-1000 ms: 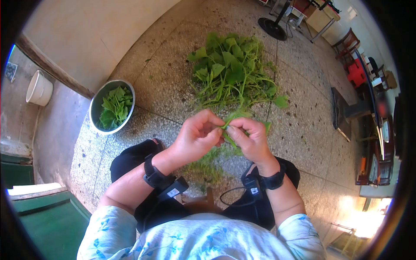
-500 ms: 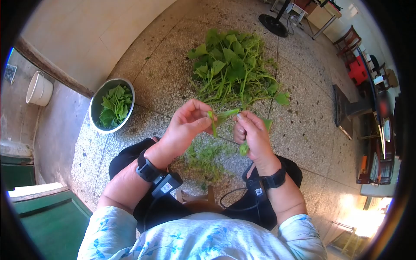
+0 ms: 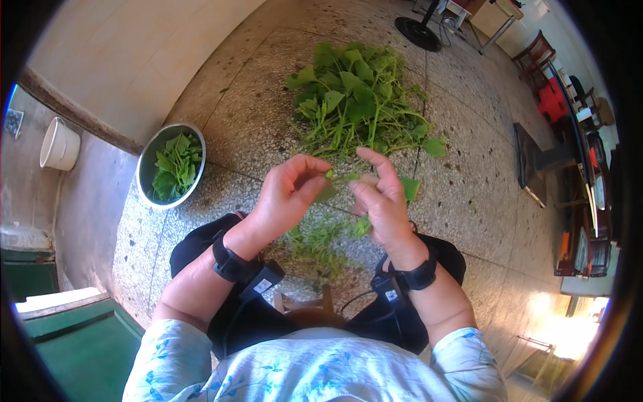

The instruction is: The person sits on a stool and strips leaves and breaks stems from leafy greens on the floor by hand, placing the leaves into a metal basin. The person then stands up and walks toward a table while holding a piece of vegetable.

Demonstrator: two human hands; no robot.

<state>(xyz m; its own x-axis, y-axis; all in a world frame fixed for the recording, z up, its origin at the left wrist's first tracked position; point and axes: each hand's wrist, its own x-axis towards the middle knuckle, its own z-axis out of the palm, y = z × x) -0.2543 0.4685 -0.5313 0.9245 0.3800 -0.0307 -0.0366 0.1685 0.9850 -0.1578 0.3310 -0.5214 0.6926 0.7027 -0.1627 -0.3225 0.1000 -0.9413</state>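
My left hand (image 3: 282, 195) is closed in a pinch on one end of a thin green leafy stem (image 3: 345, 178). Close beside it, my right hand (image 3: 383, 204) grips the same stem between thumb and curled fingers, its index finger lifted away. A small crumpled green leaf (image 3: 362, 226) hangs under the right palm. Beyond both hands lies a big heap of leafy green vines (image 3: 362, 100) on the floor. Thin green scraps (image 3: 321, 248) are scattered below, between my knees.
To the left stands a metal bowl (image 3: 141, 179) with picked green leaves (image 3: 177, 166) inside. A white bucket (image 3: 60, 145) is farther left, past the wall edge. A loose leaf (image 3: 410, 188) lies right of my hand. A black stand base (image 3: 418, 33) and chairs (image 3: 536, 52) are farther off.
My right hand has turned and its index finger has risen off the stem. The hands have come a little closer together, and the small leaf has shifted left with the right hand.
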